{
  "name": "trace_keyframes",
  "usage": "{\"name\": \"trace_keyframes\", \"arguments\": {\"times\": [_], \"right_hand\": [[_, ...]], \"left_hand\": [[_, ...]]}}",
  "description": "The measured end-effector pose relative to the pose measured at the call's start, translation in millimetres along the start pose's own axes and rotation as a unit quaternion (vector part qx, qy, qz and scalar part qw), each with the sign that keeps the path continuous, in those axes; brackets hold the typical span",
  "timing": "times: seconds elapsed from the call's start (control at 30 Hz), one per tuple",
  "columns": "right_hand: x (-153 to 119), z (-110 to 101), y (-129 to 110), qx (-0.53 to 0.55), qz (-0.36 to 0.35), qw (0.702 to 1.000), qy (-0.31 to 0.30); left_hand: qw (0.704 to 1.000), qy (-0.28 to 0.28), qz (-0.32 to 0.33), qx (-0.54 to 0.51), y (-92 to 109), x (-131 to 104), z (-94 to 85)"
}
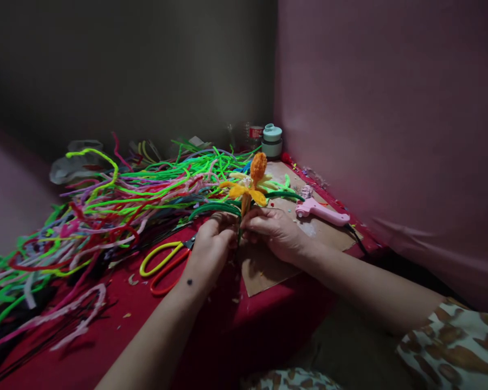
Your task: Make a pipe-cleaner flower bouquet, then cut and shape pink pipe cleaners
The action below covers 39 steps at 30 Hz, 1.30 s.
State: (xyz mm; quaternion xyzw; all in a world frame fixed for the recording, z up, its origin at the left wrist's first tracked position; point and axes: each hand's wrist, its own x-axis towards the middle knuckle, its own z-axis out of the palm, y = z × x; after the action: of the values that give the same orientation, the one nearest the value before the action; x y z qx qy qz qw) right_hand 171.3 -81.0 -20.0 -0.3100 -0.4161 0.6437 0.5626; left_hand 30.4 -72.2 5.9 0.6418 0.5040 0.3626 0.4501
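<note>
A pipe-cleaner flower (249,194) with yellow-orange petals and a fuzzy orange centre stands upright between my hands, above the table's near middle. My right hand (273,230) pinches it just under the petals with thumb and fingertips. On the other side, my left hand (215,238) is closed at the base of the stem, where dark green leaves (216,207) stick out to the left. Its fingertips are partly hidden, as is the lower stem. Scissors (166,265) with one yellow and one red handle lie beside my left wrist, their blades mostly covered.
Loose pipe cleaners (146,189) in many colours are heaped across the left and back. A pink glue gun (323,211) rests on a cardboard sheet (264,271) at right, its cord trailing off. Behind stands a pale blue-green bottle (272,142). Scraps dot the red tablecloth (130,330).
</note>
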Motion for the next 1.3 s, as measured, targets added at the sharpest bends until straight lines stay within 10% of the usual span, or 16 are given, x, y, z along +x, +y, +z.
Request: {"name": "trace_keyframes", "arguments": {"times": [0.2, 0.37, 0.57, 0.83, 1.0, 1.3], "right_hand": [[4.3, -4.8, 0.8, 0.03, 0.001, 1.0, -0.003], [5.4, -4.0, -2.9, 0.066, 0.018, 0.997, 0.02], [5.4, -2.8, -4.9, 0.063, 0.036, 0.997, 0.032], [5.7, -3.5, -4.0, 0.057, 0.03, 0.998, 0.016], [3.7, -2.7, -4.4, 0.039, 0.012, 0.999, 0.011], [1.6, -2.7, -3.9, 0.024, 0.016, 1.0, -0.001]], "left_hand": [[0.991, -0.018, -0.09, -0.101, 2.5, -2.7, -5.6], [0.992, 0.045, 0.107, 0.042, -3.7, -10.4, -10.7], [0.867, 0.069, 0.392, 0.3, -14.0, -11.4, -18.0], [0.76, 0.027, 0.462, 0.456, -10.5, -0.2, -24.1], [0.799, 0.009, 0.411, 0.438, -7.3, 0.4, -20.0], [0.963, -0.022, 0.156, 0.217, -2.6, 1.8, -13.6]]}}
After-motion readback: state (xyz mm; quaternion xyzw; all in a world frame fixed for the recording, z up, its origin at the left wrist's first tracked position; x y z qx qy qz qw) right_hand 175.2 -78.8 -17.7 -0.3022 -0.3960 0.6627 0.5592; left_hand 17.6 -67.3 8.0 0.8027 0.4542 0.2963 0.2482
